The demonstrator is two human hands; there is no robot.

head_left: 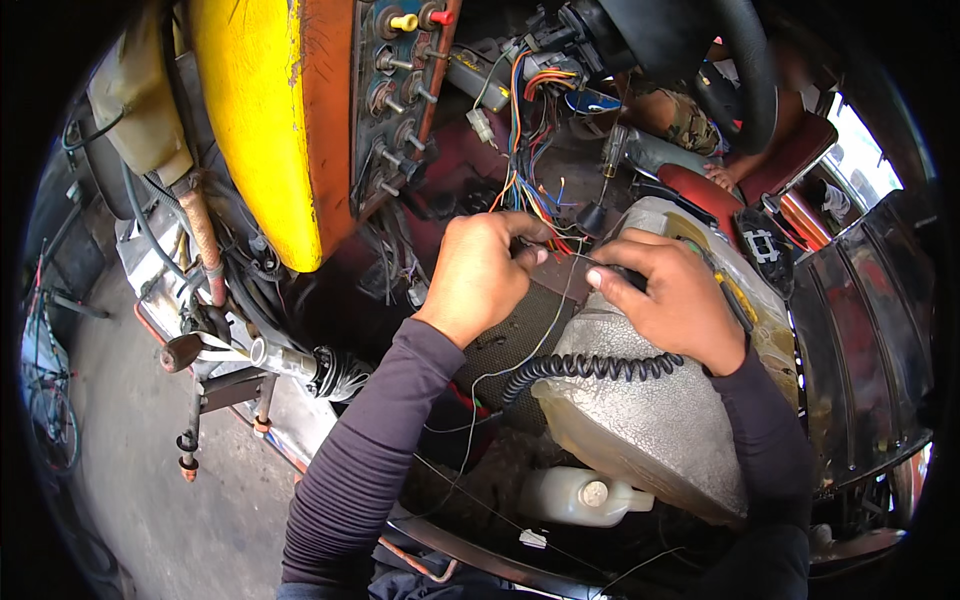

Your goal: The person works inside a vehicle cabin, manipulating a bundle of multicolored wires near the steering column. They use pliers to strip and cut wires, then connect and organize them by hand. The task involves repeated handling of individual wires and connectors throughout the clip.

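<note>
Off the upper left edge of the silver cover (650,420), in the gap between two bare hands: loose wire ends (566,243), some red, some pale. Belong, by the look, to the multicoloured wire bundle (517,150) below the steering wheel (752,80). Long axis of bundle top to bottom, lower end leaning a little right, into the gap.

Left hand (478,270) nearer to the bundle, just beside its low end, back of hand up. Thumb and forefinger together, seemingly pinched on the wire ends; cannot tell on exactly which strand. Right hand (672,298) over the cover's upper part, thumb and fingers closed round a dark object (630,277), mostly hidden in the grip; kind not readable.

Key relation: wire ends up and right of the left fingertips, up and left of the right ones. Fingertips of both hands near, not touching. Thin dark line between, slanting down to the right.

From the same gap, a thin pale wire (543,342): curves down and left past the cover's left edge. Coiled black cord (600,368) across that edge. Above the hands, a clear-handled tool (614,150), shaft down toward a black cone-shaped boot (592,218). White jug (565,497) below the cover's lower left edge.
</note>
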